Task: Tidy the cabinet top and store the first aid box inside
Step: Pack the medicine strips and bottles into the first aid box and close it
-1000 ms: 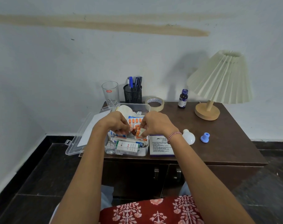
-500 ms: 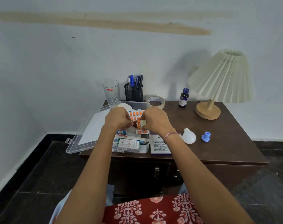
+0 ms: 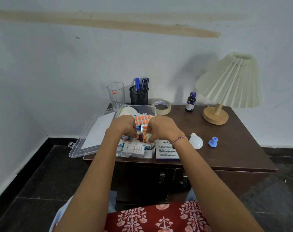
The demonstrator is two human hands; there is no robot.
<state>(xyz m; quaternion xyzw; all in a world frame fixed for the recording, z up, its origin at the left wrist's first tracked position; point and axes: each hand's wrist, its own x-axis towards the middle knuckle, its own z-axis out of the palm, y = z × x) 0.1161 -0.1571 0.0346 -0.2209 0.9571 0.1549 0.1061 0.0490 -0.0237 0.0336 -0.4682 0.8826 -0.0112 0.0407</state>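
The clear plastic first aid box (image 3: pixel 152 109) stands open on the left part of the dark wooden cabinet top (image 3: pixel 229 148), its lid (image 3: pixel 93 136) folded out over the left edge. Inside lie an orange blister strip (image 3: pixel 142 119), a white-green carton (image 3: pixel 134 149) and other packs. My left hand (image 3: pixel 123 127) and my right hand (image 3: pixel 161 128) meet over the box, both pinching a small orange-labelled bottle (image 3: pixel 145 137) that lies on its side among the contents.
On the cabinet top stand a glass (image 3: pixel 116 95), a mesh pen holder (image 3: pixel 139 96), a tape roll (image 3: pixel 161 107), a small dark bottle (image 3: pixel 190 102) and a pleated lamp (image 3: pixel 229 84). A white booklet (image 3: pixel 165 151), a white bulb (image 3: pixel 196 141) and a blue cap (image 3: pixel 213 141) lie nearer. Cabinet doors with handles (image 3: pixel 162 177) are below.
Both hands stay together on the small bottle over the box. It has turned from more upright to lying lower in the box. The head camera shifted slightly.
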